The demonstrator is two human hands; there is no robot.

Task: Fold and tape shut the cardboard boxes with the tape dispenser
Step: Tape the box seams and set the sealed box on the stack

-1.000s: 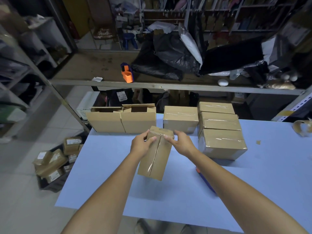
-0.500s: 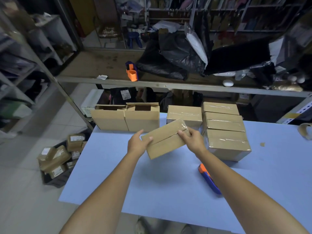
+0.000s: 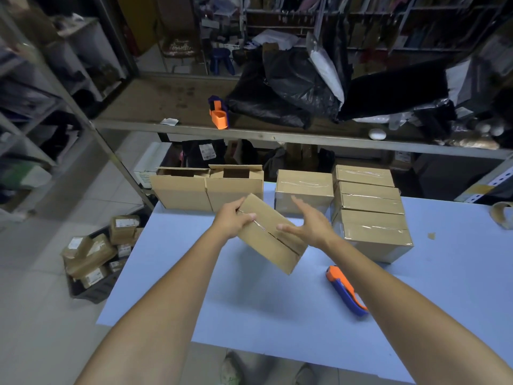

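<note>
A small cardboard box hangs tilted above the blue table, its closed seam facing up. My left hand grips its far left end. Beside the box's right edge my right hand is spread with fingers apart, and I cannot tell whether it touches the box. An orange and blue tape dispenser lies on the table under my right forearm. Two boxes with open tops stand at the table's back left. Several taped boxes sit at the back right.
A second orange dispenser stands on the brown shelf behind the table, next to black bags. A crate of labelled parcels sits on the floor at left. A tape roll lies at the table's right edge.
The box has turned from end-up to lying slantwise, its right end dropping toward the table. My right hand has let go of it and spread its fingers.
</note>
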